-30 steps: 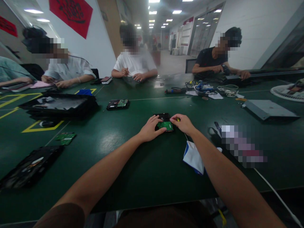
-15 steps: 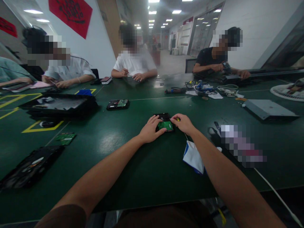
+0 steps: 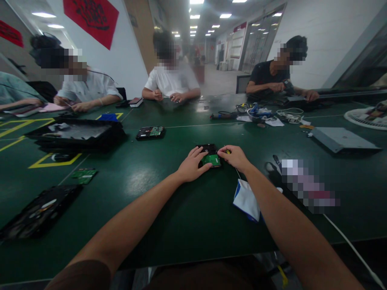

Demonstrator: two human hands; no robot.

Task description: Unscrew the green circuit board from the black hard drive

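A black hard drive [image 3: 207, 148] with a green circuit board [image 3: 215, 160] lies on the green table in front of me. My left hand [image 3: 192, 164] holds it from the left, fingers over its far side and thumb at the near edge of the board. My right hand [image 3: 234, 156] is closed in a pinch at the drive's right edge. A small screwdriver [image 3: 229, 152] with yellow on its handle shows between those fingers; its tip is too small to make out. Below my right wrist lies a white and blue cloth-like item [image 3: 246, 200] with a thin white cord.
Another hard drive [image 3: 150, 132] lies farther back. At left are black trays [image 3: 75, 135], a loose green board [image 3: 84, 176] and a dark opened casing [image 3: 42, 211]. Cables [image 3: 260, 111], a grey metal box [image 3: 344, 139] and a blurred-out item [image 3: 308, 185] lie right. Several people sit opposite.
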